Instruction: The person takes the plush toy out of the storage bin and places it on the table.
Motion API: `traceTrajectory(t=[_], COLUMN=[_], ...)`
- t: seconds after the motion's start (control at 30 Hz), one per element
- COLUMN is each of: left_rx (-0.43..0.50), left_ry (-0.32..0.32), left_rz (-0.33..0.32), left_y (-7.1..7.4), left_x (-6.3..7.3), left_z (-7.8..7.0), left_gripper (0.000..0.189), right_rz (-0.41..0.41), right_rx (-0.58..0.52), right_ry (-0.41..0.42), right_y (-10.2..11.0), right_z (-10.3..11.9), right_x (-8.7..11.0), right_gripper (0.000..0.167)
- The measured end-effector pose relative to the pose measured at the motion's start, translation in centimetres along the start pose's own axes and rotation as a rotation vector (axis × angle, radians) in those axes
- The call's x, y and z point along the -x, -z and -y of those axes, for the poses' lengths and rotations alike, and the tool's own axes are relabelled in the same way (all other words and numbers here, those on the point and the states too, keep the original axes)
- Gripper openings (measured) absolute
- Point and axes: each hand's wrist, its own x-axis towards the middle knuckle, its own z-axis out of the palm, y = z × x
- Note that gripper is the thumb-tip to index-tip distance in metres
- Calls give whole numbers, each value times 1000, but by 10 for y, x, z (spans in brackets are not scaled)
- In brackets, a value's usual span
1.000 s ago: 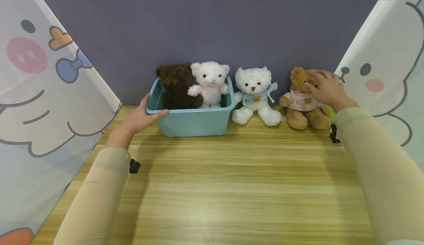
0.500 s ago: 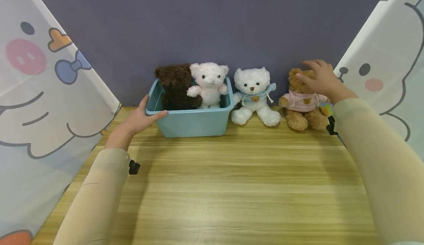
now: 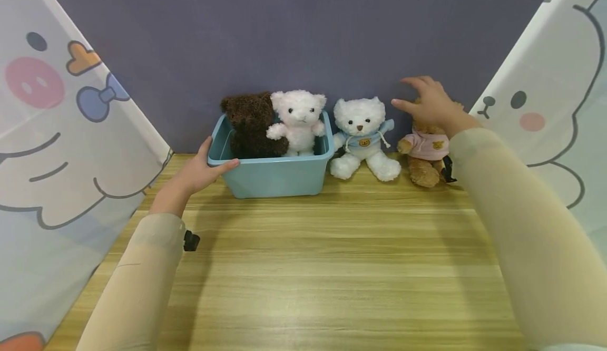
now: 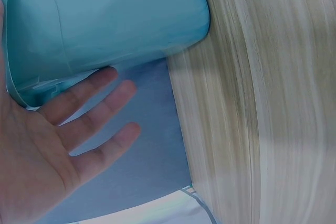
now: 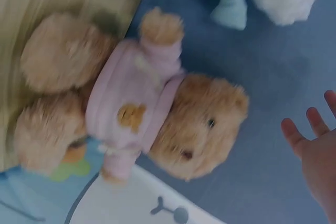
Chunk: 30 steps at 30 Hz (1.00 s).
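My left hand (image 3: 194,174) rests at the left front corner of a light blue plastic bin (image 3: 275,178), thumb on the front rim. In the left wrist view its fingers (image 4: 97,114) are spread and nearly straight beside the bin wall. Inside the bin sit a dark brown teddy bear (image 3: 248,114) and a fluffy white teddy bear (image 3: 297,111). My right hand (image 3: 429,103) is in the air, fingers apart and holding nothing. It overlaps the head of a tan teddy bear in a pink shirt (image 3: 428,146), which shows whole in the right wrist view.
Between bin and tan bear sits a white teddy bear in a blue hoodie (image 3: 364,141). All stand along a dark grey back panel (image 3: 284,29) on a wood-grain table (image 3: 322,266). Cartoon-printed panels (image 3: 38,156) close off both sides.
My right hand has lifted off the tan bear's head and moved left and up toward the white bear in the hoodie. The left hand and bin stay put.
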Motion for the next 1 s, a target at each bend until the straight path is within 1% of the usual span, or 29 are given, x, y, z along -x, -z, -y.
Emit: traceTrajectory(t=[0.27, 0.43, 0.53, 0.77, 1.0], left_rx=[-8, -10, -2, -4, -9], left_ry=[2, -9, -6, -10, -11], left_rz=[-3, -6, -3, -4, 5], left_y=[0, 0, -1, 1, 1], left_x=[-1, -2, -1, 0, 1], left_z=[3, 2, 2, -2, -4], left_gripper=[130, 130, 130, 129, 129], right_rz=[38, 45, 63, 124, 217], right_rx=[-53, -75, -87, -99, -67], right_ry=[67, 119, 136, 154, 185], right_y=[-16, -28, -34, -45, -57], right_z=[43, 66, 78, 111, 141], right_x=[-21, -31, -38, -47, -57], right_gripper=[84, 83, 83, 86, 91])
